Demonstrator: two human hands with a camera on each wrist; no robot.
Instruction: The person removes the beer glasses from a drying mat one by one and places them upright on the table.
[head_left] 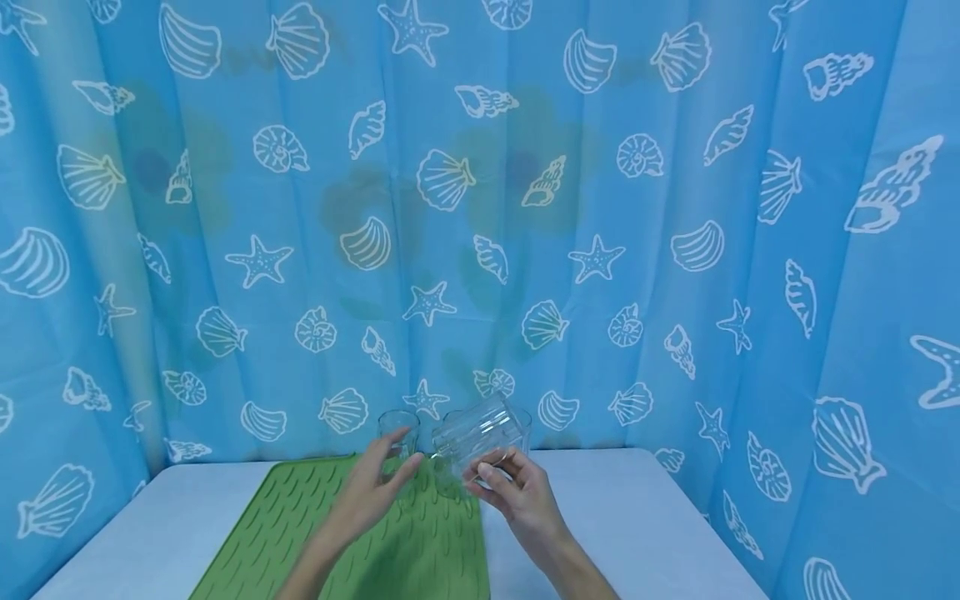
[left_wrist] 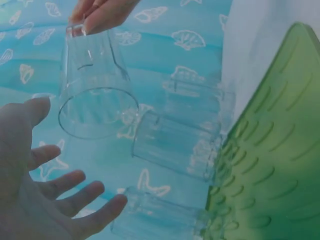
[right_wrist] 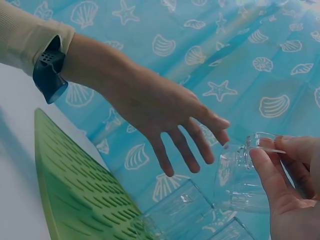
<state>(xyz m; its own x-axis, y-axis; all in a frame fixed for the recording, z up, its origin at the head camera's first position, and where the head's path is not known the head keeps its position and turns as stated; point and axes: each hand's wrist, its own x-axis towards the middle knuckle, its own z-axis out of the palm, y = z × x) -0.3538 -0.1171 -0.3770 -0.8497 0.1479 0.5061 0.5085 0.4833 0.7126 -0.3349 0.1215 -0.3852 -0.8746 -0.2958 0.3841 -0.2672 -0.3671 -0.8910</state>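
My right hand (head_left: 521, 492) pinches a clear drinking glass (head_left: 480, 435) at its thick base end, thumb on one side and fingers on the other. The glass is tilted in the air; in the left wrist view its wide rim faces away from the gripping fingers. My left hand (head_left: 367, 487) has its fingers loosely spread and holds nothing. In the left wrist view a gap shows between those fingers and the held glass. In the head view they overlap a clear glass (head_left: 397, 417), one of three on the green ridged mat (head_left: 300, 533) side.
A second glass (left_wrist: 175, 145) and a third glass (left_wrist: 200, 100) stand at the mat's far edge, partly behind the held one. The mat lies on a white table (head_left: 600, 517). Close behind hangs a blue curtain (head_left: 480, 233) with white shell prints.
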